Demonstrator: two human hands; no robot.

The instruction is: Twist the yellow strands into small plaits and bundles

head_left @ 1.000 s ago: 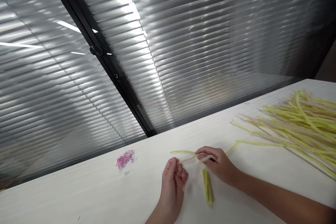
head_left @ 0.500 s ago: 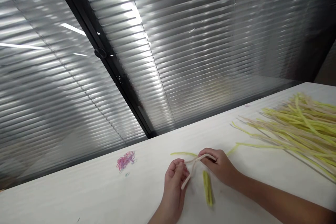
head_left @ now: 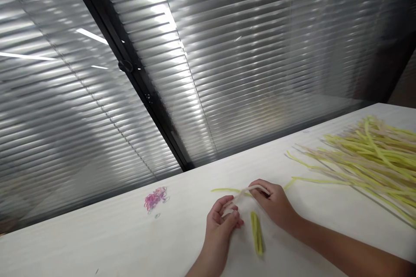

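Slatted blinds [head_left: 243, 52] behind glass fill most of what I see, bright streaks running across them. Below them stretches the white table [head_left: 113, 242], where both my hands are at work. A dark post [head_left: 149, 101] slants down across the blinds to the table's far edge. On my right, a broad pile of yellow and beige strands [head_left: 373, 156] spreads over the tabletop, some loose ends poking towards me.

My right hand [head_left: 274, 203] is just above the table, its fingertips pinched on a pale strand [head_left: 244, 191]. My left hand [head_left: 218, 227] is close by on the other side, fingers curled, thumb and forefinger apart; the strand's other end runs in among those fingers, but I cannot tell whether they grip it. So the pale strand is between my two hands, with a bend of it arching over my right fingers.

Just beyond my fingers, a thin yellow strand [head_left: 224, 189] lies along the table and passes behind the pale one. Nearer me, between my wrists, is a short folded yellow bundle [head_left: 256, 233], apart from both hands. Well off to the left sits a little heap of pink and purple loops [head_left: 155, 198], and just beside it a single greenish loop [head_left: 157, 215].
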